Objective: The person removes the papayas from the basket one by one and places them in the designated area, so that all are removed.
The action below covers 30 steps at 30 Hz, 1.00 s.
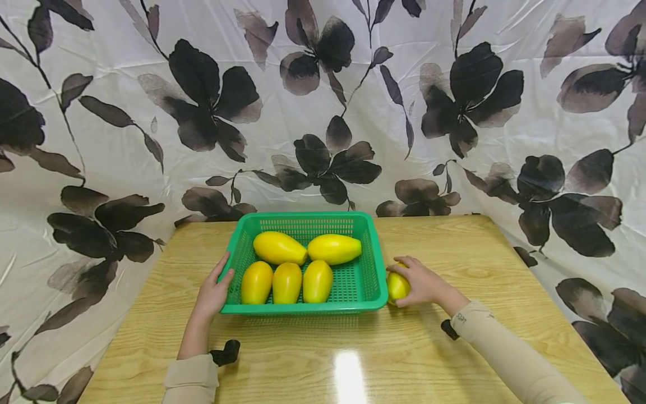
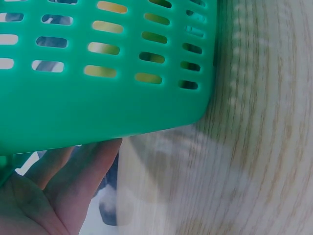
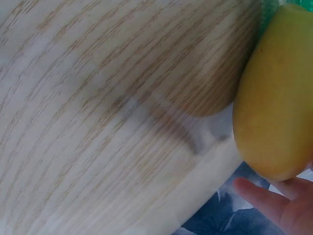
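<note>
Your right hand [image 1: 423, 282] curls its fingers round the fruit [image 1: 397, 286], your left hand [image 1: 212, 293] touches the basket [image 1: 303, 308] straight-fingered: likely loading, so next lift the fruit in.

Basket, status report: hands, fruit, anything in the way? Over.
Left hand at basket's left side. Right hand grips one fruit outside, near right wall. Five fruits inside. That wall stands between held fruit and interior.

A yellow fruit [image 3: 274, 98] fills the right edge, standing tilted, its rounded lower end against the fingers of the right hand [image 3: 288, 208]. Green basket [image 3: 269, 12] peeks from behind its top. Grain streaks the pale desk [image 3: 98, 122] diagonally; blue-and-white cloth [image 3: 230, 218] shows past the desk's edge.
</note>
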Each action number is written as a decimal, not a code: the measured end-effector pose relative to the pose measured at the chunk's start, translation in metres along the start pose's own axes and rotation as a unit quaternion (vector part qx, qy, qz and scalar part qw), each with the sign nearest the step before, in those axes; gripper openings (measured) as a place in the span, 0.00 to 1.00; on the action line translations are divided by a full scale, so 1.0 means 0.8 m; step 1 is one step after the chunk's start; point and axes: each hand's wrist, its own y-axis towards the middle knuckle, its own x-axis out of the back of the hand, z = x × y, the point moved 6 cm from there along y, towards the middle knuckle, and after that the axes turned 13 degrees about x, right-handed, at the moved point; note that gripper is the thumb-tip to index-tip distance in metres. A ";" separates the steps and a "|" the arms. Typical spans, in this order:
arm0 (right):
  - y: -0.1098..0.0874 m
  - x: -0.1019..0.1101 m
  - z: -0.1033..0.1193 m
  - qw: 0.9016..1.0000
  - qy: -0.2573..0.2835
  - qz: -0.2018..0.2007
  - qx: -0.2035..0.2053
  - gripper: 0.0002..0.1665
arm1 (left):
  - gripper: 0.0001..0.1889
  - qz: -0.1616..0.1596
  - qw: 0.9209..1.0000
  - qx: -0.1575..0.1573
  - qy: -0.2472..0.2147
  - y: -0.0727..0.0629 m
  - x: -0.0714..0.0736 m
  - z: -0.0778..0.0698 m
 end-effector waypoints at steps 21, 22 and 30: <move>-0.001 0.024 -0.005 0.999 0.016 0.019 -0.038 0.54 | 0.28 0.000 1.000 0.014 0.006 0.000 0.001 0.000; -0.001 0.026 -0.004 0.999 0.017 0.019 -0.039 0.54 | 0.28 0.000 1.000 0.015 0.006 0.000 0.001 0.000; 0.004 0.044 0.000 0.999 0.003 0.019 -0.032 0.54 | 0.28 0.000 1.000 0.010 0.005 0.001 0.002 0.000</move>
